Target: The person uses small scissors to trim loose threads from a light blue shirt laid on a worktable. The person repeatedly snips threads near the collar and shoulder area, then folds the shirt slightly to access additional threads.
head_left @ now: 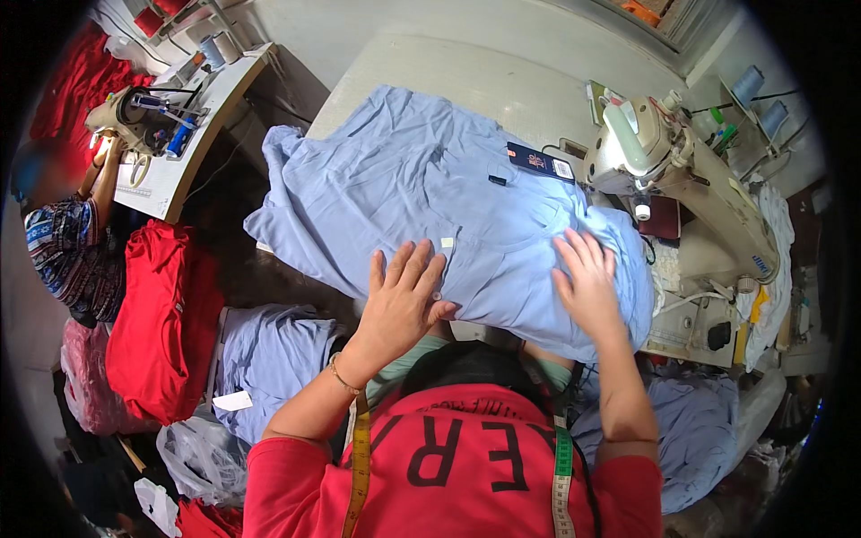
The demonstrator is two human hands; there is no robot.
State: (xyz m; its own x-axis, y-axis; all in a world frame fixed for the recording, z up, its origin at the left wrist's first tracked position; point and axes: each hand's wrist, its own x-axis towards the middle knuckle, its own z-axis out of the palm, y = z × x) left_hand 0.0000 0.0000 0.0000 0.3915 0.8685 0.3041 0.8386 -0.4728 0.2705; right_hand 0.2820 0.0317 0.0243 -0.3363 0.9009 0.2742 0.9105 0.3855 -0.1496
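Observation:
A light blue garment (404, 179) lies spread over the table in front of me, its near edge hanging toward my lap. My left hand (404, 291) rests on its near edge, fingers spread, close to a small pale label (447, 242). On the right part of the cloth, my right hand (587, 278) lies with fingers apart, near the bunched folds by the sewing machine (641, 143). A dark hang tag (538, 161) sits on the garment's far right, with a small dark label (497, 180) beside it. Neither hand grips anything that I can see.
At the far left another person (76, 233) works at a second sewing machine (126, 121). Red cloth (161, 323) and blue cloth (273, 359) are piled to my left. More blue cloth (673, 430) lies low on my right. Thread spools (747, 85) stand behind my machine. A measuring tape (359, 457) hangs round me.

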